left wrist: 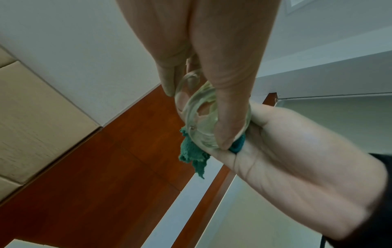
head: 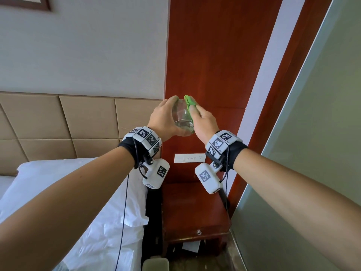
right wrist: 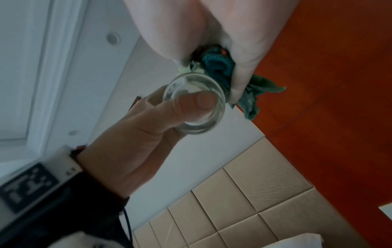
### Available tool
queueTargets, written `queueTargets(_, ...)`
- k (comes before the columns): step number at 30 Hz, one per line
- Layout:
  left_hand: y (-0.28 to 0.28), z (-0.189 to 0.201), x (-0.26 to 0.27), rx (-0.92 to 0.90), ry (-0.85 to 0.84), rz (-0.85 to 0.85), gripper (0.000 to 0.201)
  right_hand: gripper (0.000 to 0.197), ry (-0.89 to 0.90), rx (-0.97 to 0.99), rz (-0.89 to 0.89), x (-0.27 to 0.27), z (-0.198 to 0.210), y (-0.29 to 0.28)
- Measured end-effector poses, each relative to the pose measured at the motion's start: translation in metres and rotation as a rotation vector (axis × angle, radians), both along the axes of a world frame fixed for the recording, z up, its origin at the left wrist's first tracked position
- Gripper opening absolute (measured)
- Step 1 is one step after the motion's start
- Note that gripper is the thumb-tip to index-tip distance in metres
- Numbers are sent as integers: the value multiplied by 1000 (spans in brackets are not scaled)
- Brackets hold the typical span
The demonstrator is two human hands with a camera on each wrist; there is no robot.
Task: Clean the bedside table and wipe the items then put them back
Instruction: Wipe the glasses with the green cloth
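Held up in front of the wood panel (head: 211, 61), well above the tabletop (head: 193, 208): a clear glass (head: 182, 119), tilted, thick base toward the camera in the head view. Left hand (head: 166, 119) curled round the glass, fingers over the far side, thumb (right wrist: 191, 104) across the near wall just by the base, seen through the glass from the right wrist. Right hand (head: 203, 120) bunched round a green cloth (head: 189, 103), pressing it against the right side of the glass; cloth pinched between thumb and fingers, a frayed tail hanging free below the palm (left wrist: 194, 156). Cloth touching the glass wall along its length, a fold poking up above the fingertips near the rim. From the left wrist, the glass (left wrist: 203, 120) wedged between the left fingers and the right palm (left wrist: 297, 151), cloth (left wrist: 237, 146) squeezed in between.

Below the hands: tabletop of dark reddish wood, a drawer with a small round knob (head: 199, 232) at its front. A white switch plate (head: 189, 158) on the panel just above it. To the left, a bed with a white pillow (head: 82, 192) and a tan padded headboard (head: 58, 124). To the right, a frosted glass partition (head: 312, 153). White tracker bands with black-and-white markers on both wrists, a small camera unit hanging under each.
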State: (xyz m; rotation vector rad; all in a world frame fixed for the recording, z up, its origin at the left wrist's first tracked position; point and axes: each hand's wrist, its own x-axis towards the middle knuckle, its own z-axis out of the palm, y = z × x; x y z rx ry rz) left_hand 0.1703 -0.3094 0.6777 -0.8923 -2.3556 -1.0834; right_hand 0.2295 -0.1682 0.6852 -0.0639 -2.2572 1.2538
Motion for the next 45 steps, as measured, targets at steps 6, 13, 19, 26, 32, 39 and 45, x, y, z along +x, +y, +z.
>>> queueTargets(6, 0, 7, -3, -13, -41, 64, 103, 36, -3, 152, 17, -3, -3, -1)
queueTargets(13, 6, 9, -6, -37, -131, 173, 69, 42, -3, 448, 140, -1, -9, -3)
queueTargets(19, 15, 10, -6, -76, -43, 148, 88, 47, -13, 296, 37, -5, -6, -3)
queueTargets(26, 17, 9, -2, -124, 73, 48, 108, 47, -159, -400, 67, -14, -2, 1)
queueTargets(32, 11, -1, -12, 73, -41, -52, 107, 32, -192, -843, 209, -14, -1, 9)
queueTargets(39, 15, -7, -22, 103, -131, 36, 105, 44, -67, -225, 160, -19, -16, 4)
queueTargets(45, 23, -6, -16, -17, -62, 117, 90, 44, -16, 243, 195, -16, -8, 11)
